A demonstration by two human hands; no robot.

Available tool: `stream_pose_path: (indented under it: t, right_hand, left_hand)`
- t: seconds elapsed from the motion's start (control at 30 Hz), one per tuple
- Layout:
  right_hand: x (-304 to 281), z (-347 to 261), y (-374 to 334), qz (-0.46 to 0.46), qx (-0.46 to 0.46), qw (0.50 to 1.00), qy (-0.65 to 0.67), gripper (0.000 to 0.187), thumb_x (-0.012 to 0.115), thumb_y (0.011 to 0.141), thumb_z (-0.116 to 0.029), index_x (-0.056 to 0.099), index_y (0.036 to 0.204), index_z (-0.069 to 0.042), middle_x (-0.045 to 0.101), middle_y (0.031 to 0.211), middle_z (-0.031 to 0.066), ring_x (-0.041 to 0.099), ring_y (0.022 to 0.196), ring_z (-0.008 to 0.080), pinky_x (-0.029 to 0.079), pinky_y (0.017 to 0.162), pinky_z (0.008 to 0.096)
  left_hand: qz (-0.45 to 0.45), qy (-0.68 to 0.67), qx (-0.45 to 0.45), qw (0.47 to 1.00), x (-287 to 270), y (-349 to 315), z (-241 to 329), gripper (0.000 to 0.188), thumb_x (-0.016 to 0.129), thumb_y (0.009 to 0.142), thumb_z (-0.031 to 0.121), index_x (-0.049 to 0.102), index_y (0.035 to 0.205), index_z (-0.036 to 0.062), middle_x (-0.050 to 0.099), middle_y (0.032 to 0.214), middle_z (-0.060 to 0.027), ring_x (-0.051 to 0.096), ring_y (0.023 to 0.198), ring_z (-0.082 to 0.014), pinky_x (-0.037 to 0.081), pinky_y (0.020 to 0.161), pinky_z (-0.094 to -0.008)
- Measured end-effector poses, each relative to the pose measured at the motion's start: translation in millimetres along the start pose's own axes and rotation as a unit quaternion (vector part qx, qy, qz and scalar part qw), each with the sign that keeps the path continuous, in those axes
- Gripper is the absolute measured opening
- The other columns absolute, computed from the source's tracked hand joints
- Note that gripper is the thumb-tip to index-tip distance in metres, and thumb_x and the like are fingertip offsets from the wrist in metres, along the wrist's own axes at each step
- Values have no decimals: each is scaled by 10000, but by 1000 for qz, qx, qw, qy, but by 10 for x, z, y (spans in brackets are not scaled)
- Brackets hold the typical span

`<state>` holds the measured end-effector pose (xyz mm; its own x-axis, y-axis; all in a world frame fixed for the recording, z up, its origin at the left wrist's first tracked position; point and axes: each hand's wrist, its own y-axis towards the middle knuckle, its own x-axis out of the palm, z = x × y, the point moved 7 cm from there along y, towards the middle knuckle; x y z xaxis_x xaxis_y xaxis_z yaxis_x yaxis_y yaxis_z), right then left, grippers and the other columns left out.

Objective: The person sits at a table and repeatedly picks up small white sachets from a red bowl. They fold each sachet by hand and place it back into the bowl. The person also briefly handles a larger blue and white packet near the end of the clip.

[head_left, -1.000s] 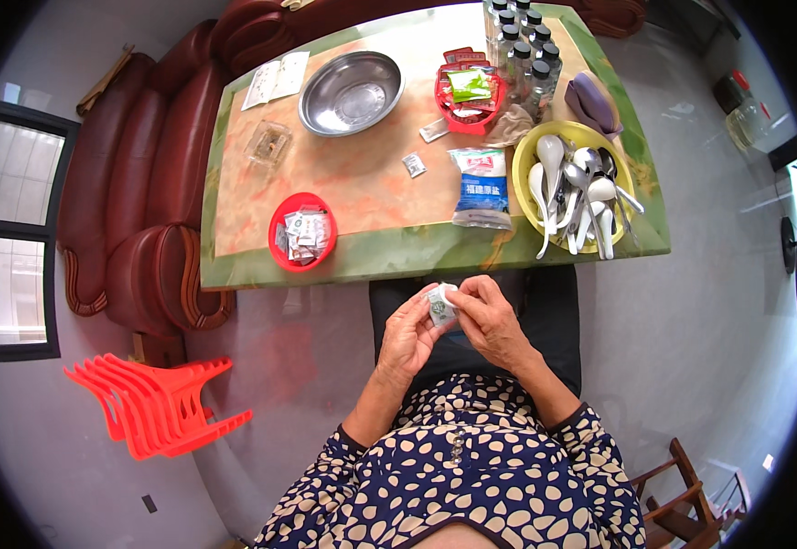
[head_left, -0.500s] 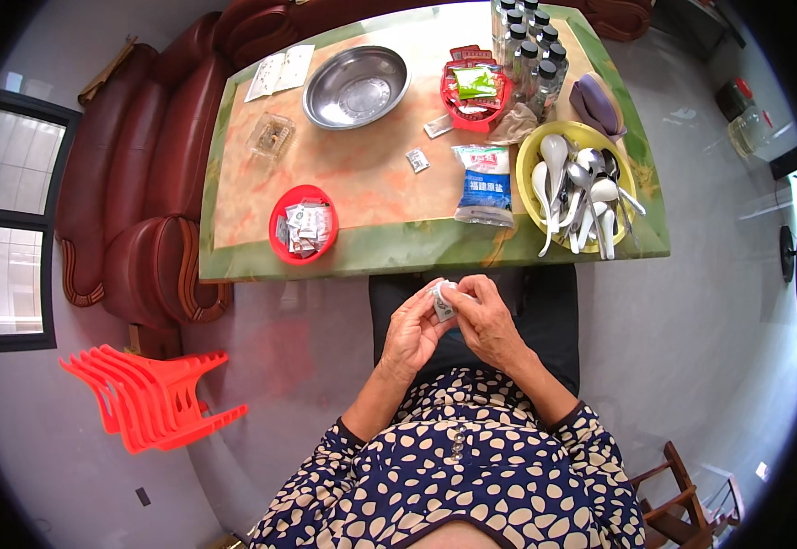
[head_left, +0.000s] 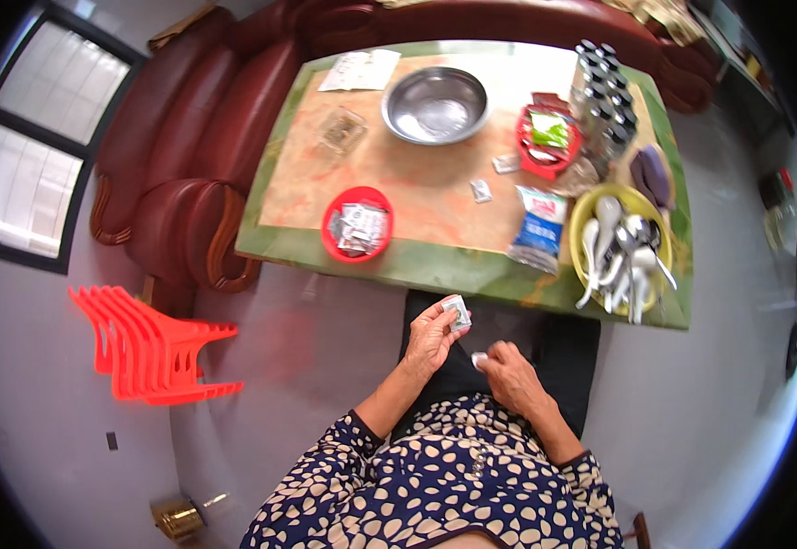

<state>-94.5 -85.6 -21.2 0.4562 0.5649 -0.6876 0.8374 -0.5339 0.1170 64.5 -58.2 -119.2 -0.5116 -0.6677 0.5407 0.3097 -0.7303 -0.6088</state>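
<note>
So left hand (head_left: 432, 336) pinches a small white packet (head_left: 458, 313), right hand (head_left: 513, 378) has a little white bit (head_left: 480, 360) gripped, red bowl (head_left: 362, 197) of sachets (head_left: 362, 228) sits on the table (head_left: 426, 220)

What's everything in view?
Table: one, green-edged, centre
Sofas: uncounted, maroon, left and far
Window: one, dark-framed, left
Seat stack: one, red, left
Basin: one, silver, far middle
Paper: one, white, far left
Box: one, clear, left
Sachet bowl: one, red, near left
Basket: one, red, right
Loose sachets: two, white, middle
Bottles: about ten, clear, far right
Unidentified item: one, purple, right
Bag: one, blue-white, right
Spoon bowl: one, yellow, right
Left hand: one, holding white sachet
Right hand: one, holding white piece
</note>
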Motion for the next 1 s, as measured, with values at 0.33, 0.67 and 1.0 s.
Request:
stream_pose_path:
  t: [0.33,0.67,1.0]
  right_hand:
    - [18,119,61,-48,75,996,24,159,590,825,-28,673,959,-42,563,911,124,558,861,297,489,750,386]
    - [45,284,67,-58,101,993,38,154,605,830,-51,670,969,-46,559,911,125,556,869,300,488,744,385]
    - [16,507,46,-63,138,987,60,157,607,822,-47,670,966,-41,549,915,122,547,879,299,486,751,383]
  left_hand:
    - [276,229,231,904,-877,672,1603,329,663,815,44,560,1125,3,642,856,-44,596,645,-106,436,451,-234]
    - [257,395,386,793,-892,1343,2194,214,616,831,2,621,1043,-32,692,841,-107,668,761,-161,519,662,-282]
    - [293,655,436,543,-15,1592,2089,268,719,746,212,648,996,146,601,1035,-69,518,1035,-318,401,905,-491]
